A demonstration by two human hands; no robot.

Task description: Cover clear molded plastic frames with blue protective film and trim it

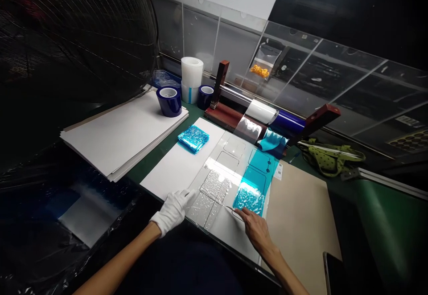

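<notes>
While the gloved left hand (pixel 172 209) lies flat, fingers spread, on the near left corner of a clear template sheet (pixel 220 183), the sheet is pinned against the surface (pixel 377 206), apparently so that it cannot slide. The bare right hand (pixel 254 229) has its grip closed on a thin pointed tool (pixel 233 211), pinched between thumb and forefinger (whether blade or tweezers cannot be told). The tool's tip points far-left and meets the near edge of a blue film strip (pixel 256 179). This strip lies on the right side of the sheet; its long axis runs from near to far, leaning slightly right, toward a blue film roll (pixel 290 120) on a dispenser at the far side. A white film roll (pixel 264 110) sits just beside it. The sheet rests on white backing paper, likely for contrast. A stack of blue textured pieces (pixel 193 137) waits far-left of the sheet, near a pile of white boards (pixel 123 132) carrying a blue tape roll (pixel 169 100).
</notes>
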